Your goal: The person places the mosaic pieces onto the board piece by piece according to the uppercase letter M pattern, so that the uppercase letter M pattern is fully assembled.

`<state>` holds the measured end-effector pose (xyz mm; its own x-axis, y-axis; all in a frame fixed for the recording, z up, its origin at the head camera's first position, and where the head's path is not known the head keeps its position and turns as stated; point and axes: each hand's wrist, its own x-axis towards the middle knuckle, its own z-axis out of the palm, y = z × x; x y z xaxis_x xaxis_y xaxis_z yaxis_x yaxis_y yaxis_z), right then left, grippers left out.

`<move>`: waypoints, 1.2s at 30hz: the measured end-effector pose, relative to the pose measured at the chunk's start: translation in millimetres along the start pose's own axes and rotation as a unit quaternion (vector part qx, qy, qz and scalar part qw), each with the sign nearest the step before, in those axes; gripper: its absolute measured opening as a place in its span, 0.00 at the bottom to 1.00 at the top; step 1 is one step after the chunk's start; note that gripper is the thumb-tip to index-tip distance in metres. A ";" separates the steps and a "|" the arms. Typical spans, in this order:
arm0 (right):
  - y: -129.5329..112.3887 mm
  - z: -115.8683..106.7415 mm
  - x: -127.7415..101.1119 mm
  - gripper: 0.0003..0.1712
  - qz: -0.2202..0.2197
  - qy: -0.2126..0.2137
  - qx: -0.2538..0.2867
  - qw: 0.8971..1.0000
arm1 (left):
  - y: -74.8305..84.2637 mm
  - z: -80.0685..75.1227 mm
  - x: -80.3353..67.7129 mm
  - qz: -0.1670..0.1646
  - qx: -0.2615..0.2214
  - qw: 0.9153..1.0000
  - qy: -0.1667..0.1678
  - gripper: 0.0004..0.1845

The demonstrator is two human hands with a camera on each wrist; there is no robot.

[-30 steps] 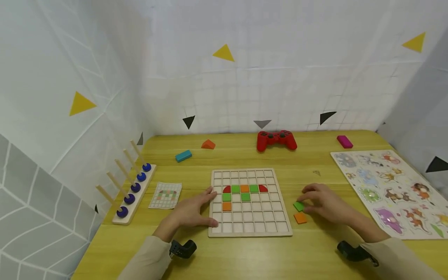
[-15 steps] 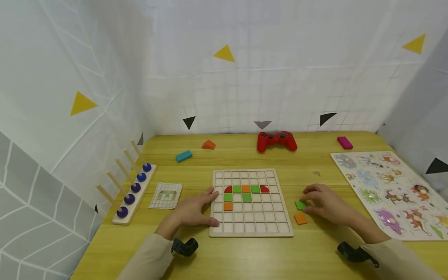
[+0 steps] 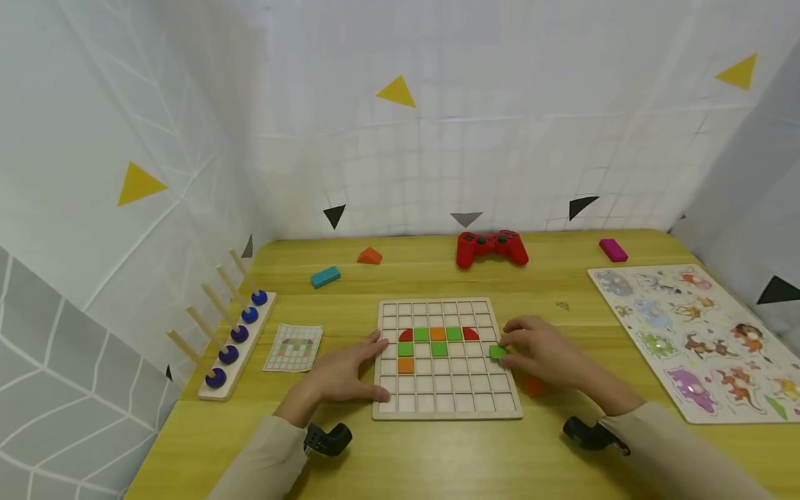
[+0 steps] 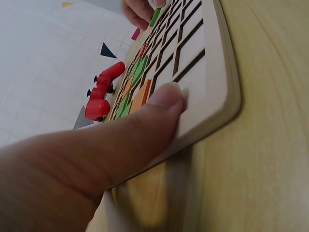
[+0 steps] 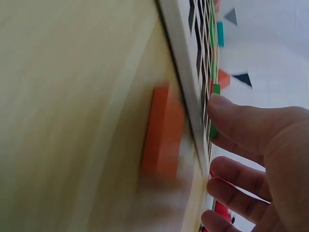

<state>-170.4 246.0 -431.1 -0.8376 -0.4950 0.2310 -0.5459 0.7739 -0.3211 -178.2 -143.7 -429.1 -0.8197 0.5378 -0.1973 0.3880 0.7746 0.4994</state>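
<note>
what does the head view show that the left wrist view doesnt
Only the head view shows the pattern card, the peg rack, the animal puzzle, the loose orange tile on the table, and the whole left hand.

Only the left wrist view shows, close up, the left thumb pressing on the grid board's near rim.

Both show the red game controller, the tiles set in the board, and the right hand pinching a green tile over the board's right side.

table (image 3: 437, 451) | grid board (image 3: 446, 410) | animal puzzle (image 3: 694, 333) | red controller (image 3: 492, 248) | peg rack (image 3: 234, 344)
</note>
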 end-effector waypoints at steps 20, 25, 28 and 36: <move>-21.2 14.5 31.9 0.13 -0.020 0.008 -0.026 0.999 | -2.2 0.8 1.4 -0.001 0.001 1.000 0.006 0.50; -20.2 15.9 32.6 0.13 -0.028 0.012 -0.024 0.999 | -2.4 0.8 0.5 0.004 0.002 1.000 0.005 0.50; -20.0 16.2 33.0 0.13 -0.027 0.006 -0.022 0.999 | -2.7 1.0 0.6 0.007 0.002 1.000 0.005 0.50; -20.1 16.1 32.3 0.11 -0.014 0.002 -0.024 1.000 | -0.5 -0.2 0.6 0.005 0.001 1.000 0.004 0.50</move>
<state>-186.8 208.1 -432.0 -0.8216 -0.5156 0.2431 -0.5679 0.7779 -0.2692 -179.0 -143.8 -429.3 -0.8191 0.5425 -0.1862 0.3967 0.7703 0.4993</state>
